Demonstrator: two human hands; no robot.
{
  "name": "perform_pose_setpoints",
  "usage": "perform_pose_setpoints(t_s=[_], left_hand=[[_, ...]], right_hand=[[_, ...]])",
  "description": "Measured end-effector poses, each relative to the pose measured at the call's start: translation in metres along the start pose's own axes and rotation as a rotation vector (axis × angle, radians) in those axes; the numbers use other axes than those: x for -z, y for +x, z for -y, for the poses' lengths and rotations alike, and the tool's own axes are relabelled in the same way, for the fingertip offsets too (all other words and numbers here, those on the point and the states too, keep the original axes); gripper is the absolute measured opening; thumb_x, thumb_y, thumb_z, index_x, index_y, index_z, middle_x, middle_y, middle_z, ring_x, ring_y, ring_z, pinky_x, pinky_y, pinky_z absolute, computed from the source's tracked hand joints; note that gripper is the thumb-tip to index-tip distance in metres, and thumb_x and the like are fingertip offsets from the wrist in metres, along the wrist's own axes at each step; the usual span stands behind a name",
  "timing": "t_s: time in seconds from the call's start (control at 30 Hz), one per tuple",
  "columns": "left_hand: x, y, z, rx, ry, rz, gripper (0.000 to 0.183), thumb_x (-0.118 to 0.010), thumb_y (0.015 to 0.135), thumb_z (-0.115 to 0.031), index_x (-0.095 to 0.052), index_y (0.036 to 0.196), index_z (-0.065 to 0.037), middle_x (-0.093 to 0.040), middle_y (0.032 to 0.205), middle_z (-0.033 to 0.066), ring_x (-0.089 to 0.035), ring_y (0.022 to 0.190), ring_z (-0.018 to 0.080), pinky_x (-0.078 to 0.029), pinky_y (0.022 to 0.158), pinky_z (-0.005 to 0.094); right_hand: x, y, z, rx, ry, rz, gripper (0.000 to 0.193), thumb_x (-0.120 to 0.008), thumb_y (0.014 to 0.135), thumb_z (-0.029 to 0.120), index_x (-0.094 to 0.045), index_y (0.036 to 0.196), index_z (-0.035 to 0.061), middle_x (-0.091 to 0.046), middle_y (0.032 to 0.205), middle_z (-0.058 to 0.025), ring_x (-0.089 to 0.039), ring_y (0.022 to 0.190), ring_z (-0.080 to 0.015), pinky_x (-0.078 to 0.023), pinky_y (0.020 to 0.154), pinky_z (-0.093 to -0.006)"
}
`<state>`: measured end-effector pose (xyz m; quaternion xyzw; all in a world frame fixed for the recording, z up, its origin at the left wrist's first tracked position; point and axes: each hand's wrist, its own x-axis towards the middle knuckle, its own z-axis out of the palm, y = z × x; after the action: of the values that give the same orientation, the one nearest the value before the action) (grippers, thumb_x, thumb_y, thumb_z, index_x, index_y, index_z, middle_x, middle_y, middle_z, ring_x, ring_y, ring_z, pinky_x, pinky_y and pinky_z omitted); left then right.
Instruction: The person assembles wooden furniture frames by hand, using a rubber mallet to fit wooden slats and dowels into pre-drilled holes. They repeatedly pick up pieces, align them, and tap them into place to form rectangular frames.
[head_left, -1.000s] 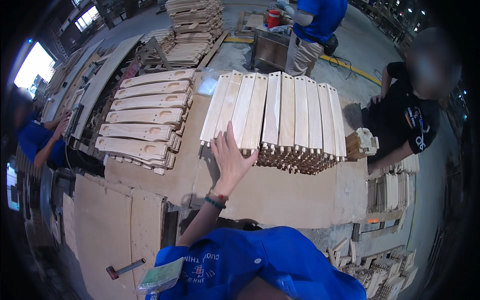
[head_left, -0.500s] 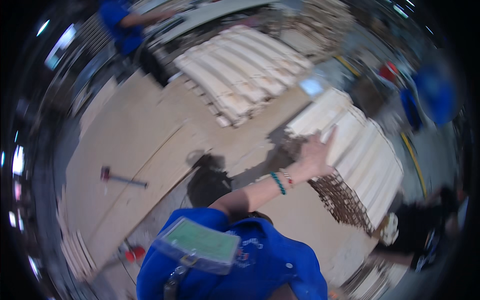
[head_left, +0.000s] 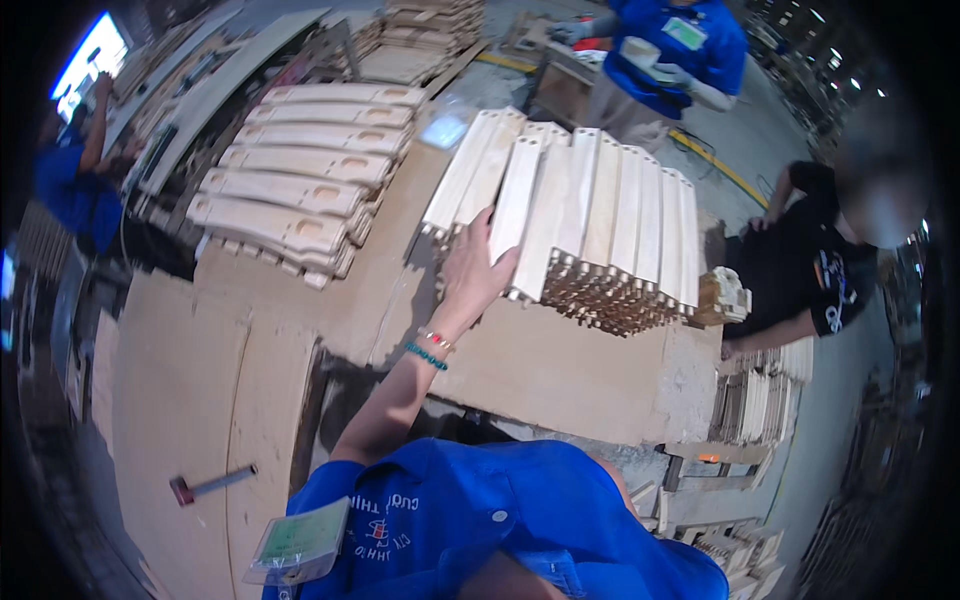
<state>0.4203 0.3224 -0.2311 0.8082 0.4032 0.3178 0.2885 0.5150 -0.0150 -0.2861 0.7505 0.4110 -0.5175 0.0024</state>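
Note:
My left hand rests at the left part of a stack of pale wooden slats. Its fingers are spread, with the forefinger along one slat and the thumb over that slat's near end. This slat lies slightly askew from its neighbours, and small holes show at its far end. Many slat ends face me below the top layer. Two bead bracelets circle my left wrist. My right hand is out of sight; the blue shirt fills the lower edge.
Curved wooden boards with oval cutouts are piled at the left. A hammer lies on the board-topped table. One person in black stands right, another in blue beyond the stack. More cut pieces are stacked lower right.
The view has swung to the right, bringing the slat stack nearer the middle. My left hand stays at the stack's left side, now along one slat. A person in blue has come into view.

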Motion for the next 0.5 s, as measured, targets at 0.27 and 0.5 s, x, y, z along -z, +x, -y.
perform_pose_setpoints(t_s=[0.27, 0.5], left_hand=[[-0.012, -0.017, 0.02, 0.359, -0.463, 0.137, 0.06, -0.065, 0.083, -0.04, -0.042, 0.123, -0.002, -0.059, 0.097, 0.0094, -0.059, 0.083, 0.0197, -0.048, 0.068, 0.0327], [-0.008, -0.006, 0.012, 0.553, -0.899, 0.449, 0.035, -0.059, 0.091, -0.038, -0.054, 0.099, -0.005, -0.054, 0.075, -0.0008, -0.049, 0.062, 0.0043, -0.041, 0.051, 0.021]], right_hand=[[0.063, 0.066, 0.099, 0.452, 1.158, -0.431, 0.044, -0.053, 0.095, 0.03, -0.046, 0.126, 0.0006, -0.063, 0.102, -0.0097, -0.061, 0.093, -0.0172, -0.051, 0.078, -0.0296], [0.106, 0.111, 0.145, 0.554, 1.529, -0.275, 0.03, -0.062, 0.09, 0.032, -0.056, 0.107, 0.0078, -0.061, 0.089, -0.0019, -0.061, 0.076, -0.0093, -0.05, 0.064, -0.023]])
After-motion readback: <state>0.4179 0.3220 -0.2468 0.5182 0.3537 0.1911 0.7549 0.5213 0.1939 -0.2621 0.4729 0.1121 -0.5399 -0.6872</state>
